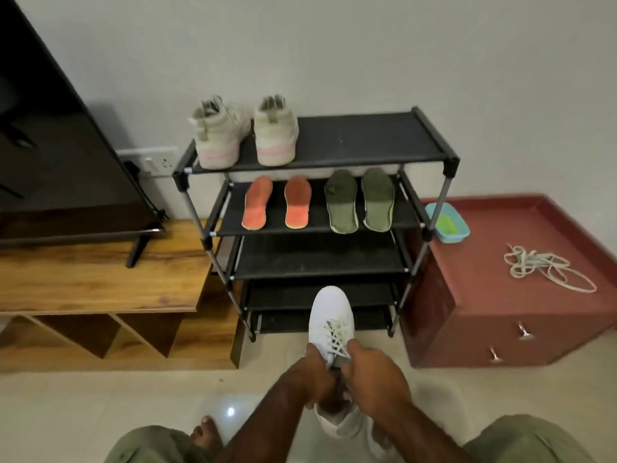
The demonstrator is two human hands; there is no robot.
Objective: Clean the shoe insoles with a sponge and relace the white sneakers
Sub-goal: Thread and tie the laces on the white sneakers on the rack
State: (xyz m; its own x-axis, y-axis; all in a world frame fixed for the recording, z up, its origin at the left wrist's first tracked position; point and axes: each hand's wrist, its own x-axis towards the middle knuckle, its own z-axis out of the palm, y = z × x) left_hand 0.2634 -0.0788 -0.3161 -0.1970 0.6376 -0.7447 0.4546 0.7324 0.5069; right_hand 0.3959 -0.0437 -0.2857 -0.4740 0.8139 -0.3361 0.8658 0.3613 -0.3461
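**White sneaker [330, 324], laced, on the floor [100, 402] before the shoe rack [449, 162]**

Position: the sneaker lay low in the middle of the view, toe pointing away at the rack's bottom tiers. A pale lace [335, 339] crossed its eyelets in a criss-cross.

Hands: the left hand [315, 370] and the right hand [370, 367] met at the top of the lacing. Both were clenched, fingers curled on the lace at the tongue; the ends were hidden under the knuckles.

Rack, top shelf: a pair of cream high-top sneakers [245, 135], heels outward, at its left end.

Rack, second shelf: two orange insoles [257, 203] on the left and two green insoles [359, 200] on the right, side by side.

Right of the rack: a red cabinet [467, 329] with two drawer handles. A blue tub [462, 228] stood on its near-left corner, just beside the rack, with a green sponge [446, 222] inside. A loose lace [544, 267] lay in a tangle on the cabinet top, well apart from the tub.

Left of the rack: a wooden TV unit [100, 279] carrying a dark television [60, 155].
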